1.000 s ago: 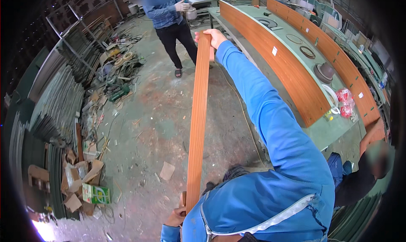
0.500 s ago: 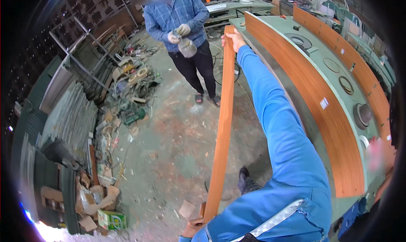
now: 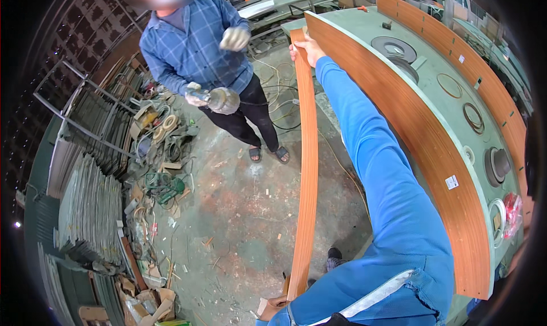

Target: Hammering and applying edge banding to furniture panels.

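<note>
A long, narrow wood-grain board (image 3: pixel 307 172) runs from near my body out toward the far table corner. Around its far end my right hand (image 3: pixel 307 49) is closed, the blue sleeve stretched out straight. At the near end, low in the view, my left hand (image 3: pixel 276 304) is closed on the board, partly hidden by my jacket. Just right of the board, a wide wood-grain panel (image 3: pixel 399 104) stands on edge along the green table (image 3: pixel 424 55).
Ahead on the left stands a person in a plaid shirt (image 3: pixel 199 47) and gloves, holding a corded power tool (image 3: pixel 222 100). Stacked sheets (image 3: pixel 91 206) and scrap line the left side. Abrasive-looking discs (image 3: pixel 393 48), rings and another panel (image 3: pixel 456 52) are on the table.
The other person now appears larger and further left, with the tool lowered in one gloved hand and the other hand raised off it. My hands keep hold of the board.
</note>
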### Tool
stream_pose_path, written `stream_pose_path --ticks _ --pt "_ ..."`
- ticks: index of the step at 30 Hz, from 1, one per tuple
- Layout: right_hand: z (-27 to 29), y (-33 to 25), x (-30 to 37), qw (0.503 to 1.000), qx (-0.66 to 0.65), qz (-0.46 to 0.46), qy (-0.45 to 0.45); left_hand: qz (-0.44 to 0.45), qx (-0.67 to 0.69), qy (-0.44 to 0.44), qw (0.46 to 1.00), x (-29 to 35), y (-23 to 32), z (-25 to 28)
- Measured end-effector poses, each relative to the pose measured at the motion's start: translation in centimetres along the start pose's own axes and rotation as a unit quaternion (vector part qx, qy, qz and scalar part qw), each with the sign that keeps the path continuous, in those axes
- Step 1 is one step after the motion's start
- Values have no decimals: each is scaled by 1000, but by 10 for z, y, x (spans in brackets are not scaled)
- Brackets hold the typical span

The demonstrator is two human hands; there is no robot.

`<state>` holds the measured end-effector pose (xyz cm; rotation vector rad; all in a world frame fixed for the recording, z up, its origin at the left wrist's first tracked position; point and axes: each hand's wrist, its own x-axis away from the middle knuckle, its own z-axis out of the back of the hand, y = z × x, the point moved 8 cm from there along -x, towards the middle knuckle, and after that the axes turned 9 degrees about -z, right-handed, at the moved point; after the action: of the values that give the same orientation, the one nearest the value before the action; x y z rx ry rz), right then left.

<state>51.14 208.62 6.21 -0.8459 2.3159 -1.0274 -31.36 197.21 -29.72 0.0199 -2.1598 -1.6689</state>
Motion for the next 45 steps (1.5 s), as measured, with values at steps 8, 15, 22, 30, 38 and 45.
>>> stream_pose_path --ticks 8,15,22,30,38,45 --pt "13 22 -55 1000 6 -9 1 90 -1 17 996 -68 37 44" --pt "45 19 -110 995 58 -36 69 148 -5 -6 989 -174 125 68" --pt "88 128 16 997 -4 -78 -6 144 -55 -169 973 -318 181 37" --pt "98 180 409 950 10 -15 313 168 204 -252 931 -389 209 -169" --pt "18 154 594 881 176 -195 393 233 268 -282 891 -337 235 -285" --pt "5 167 646 977 -37 -107 182 194 162 -330 909 -277 259 -271"
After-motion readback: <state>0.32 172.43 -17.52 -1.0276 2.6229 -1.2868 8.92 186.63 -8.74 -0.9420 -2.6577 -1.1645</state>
